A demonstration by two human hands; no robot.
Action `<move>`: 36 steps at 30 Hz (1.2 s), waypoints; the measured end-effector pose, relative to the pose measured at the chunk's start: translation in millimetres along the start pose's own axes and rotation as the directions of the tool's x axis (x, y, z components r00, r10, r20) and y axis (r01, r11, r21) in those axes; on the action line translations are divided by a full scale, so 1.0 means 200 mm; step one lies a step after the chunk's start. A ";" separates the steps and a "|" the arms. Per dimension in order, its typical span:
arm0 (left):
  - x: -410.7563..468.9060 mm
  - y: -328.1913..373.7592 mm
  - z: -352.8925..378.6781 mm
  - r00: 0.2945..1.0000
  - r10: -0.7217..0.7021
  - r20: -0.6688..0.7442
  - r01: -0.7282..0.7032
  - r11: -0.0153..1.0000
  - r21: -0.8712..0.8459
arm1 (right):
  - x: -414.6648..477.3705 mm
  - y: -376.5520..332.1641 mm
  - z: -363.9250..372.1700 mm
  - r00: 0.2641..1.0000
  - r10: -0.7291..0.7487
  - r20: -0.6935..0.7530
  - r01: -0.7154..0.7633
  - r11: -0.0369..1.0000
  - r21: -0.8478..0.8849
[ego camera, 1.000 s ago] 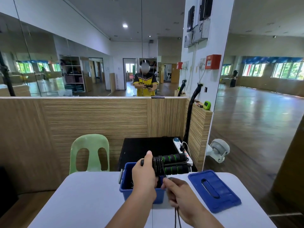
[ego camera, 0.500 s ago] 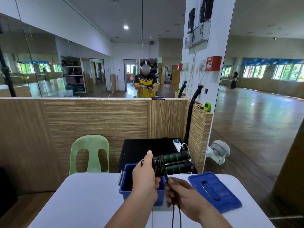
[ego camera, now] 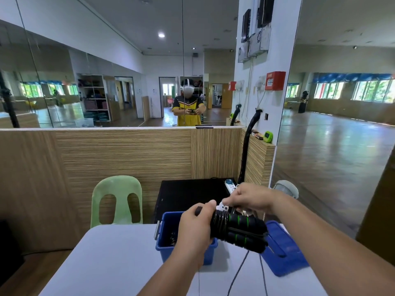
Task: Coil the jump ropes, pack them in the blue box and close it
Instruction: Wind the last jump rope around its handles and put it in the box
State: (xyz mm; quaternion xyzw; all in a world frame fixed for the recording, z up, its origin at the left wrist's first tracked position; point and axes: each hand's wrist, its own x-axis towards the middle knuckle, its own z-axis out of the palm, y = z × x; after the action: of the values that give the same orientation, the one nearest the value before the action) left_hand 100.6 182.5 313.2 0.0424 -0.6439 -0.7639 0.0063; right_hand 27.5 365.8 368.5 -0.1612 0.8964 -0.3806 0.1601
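My left hand (ego camera: pixel 195 227) grips a jump rope (ego camera: pixel 239 230) by its two black foam handles with green rings, held side by side above the table. Black cord is wound several times around the handles beside my left thumb. My right hand (ego camera: pixel 250 198) is above the handles, pinching the cord. Two strands of loose cord (ego camera: pixel 241 268) hang down to the table. The open blue box (ego camera: pixel 168 238) stands just behind my left hand, with dark rope partly visible inside. Its blue lid (ego camera: pixel 284 253) lies flat on the table to the right.
A white table (ego camera: pixel 111 261) carries the box and lid. Behind it stand a pale green plastic chair (ego camera: pixel 116 199), a black cabinet (ego camera: pixel 188 193) with a power strip, and a wooden partition under a wall mirror. Open wooden floor lies to the right.
My right hand rose from below the handles to above them, carrying the cord up and over. The handles tilted downward to the right and sit lower in view.
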 end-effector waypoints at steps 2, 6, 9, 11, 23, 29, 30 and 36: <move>0.01 -0.02 0.00 0.999 0.041 -0.003 -0.041 0.996 0.075 | 0.01 -0.09 -0.05 0.999 0.042 0.018 -0.039 0.987 -0.157; 0.05 -0.05 -0.02 0.992 0.098 -0.074 -0.086 0.985 0.153 | -0.01 -0.23 -0.06 0.988 0.150 -0.024 -0.152 0.959 -0.240; 0.07 -0.07 -0.04 0.981 0.146 -0.126 -0.120 0.974 0.194 | -0.07 -0.28 0.00 0.983 0.174 -0.065 -0.184 0.962 -0.202; 0.09 -0.07 -0.04 0.973 0.163 -0.166 -0.127 0.970 0.206 | -0.10 -0.29 0.05 0.980 0.187 -0.067 -0.192 0.978 -0.080; 0.20 -0.09 -0.02 0.914 0.141 -0.381 -0.108 0.988 0.106 | -0.21 -0.13 0.58 0.963 0.177 -0.204 0.022 0.704 0.710; 0.18 -0.08 0.02 0.915 0.049 -0.400 -0.040 0.999 0.032 | -0.20 -0.02 0.76 0.938 0.181 -0.297 0.099 0.680 0.727; 0.18 -0.08 0.02 0.919 0.033 -0.394 -0.028 0.999 0.019 | -0.21 -0.01 0.77 0.935 0.177 -0.306 0.104 0.690 0.717; 0.16 -0.06 0.05 0.938 -0.070 -0.339 0.039 0.994 -0.099 | -0.20 0.06 0.81 0.927 0.239 -0.288 0.068 0.649 0.758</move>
State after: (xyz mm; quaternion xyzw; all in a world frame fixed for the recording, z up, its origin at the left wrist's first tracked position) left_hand 68.4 192.2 301.6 0.1921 -0.5961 -0.7733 0.0989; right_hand 128.2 287.2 259.1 0.0368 0.6758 -0.7336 0.0621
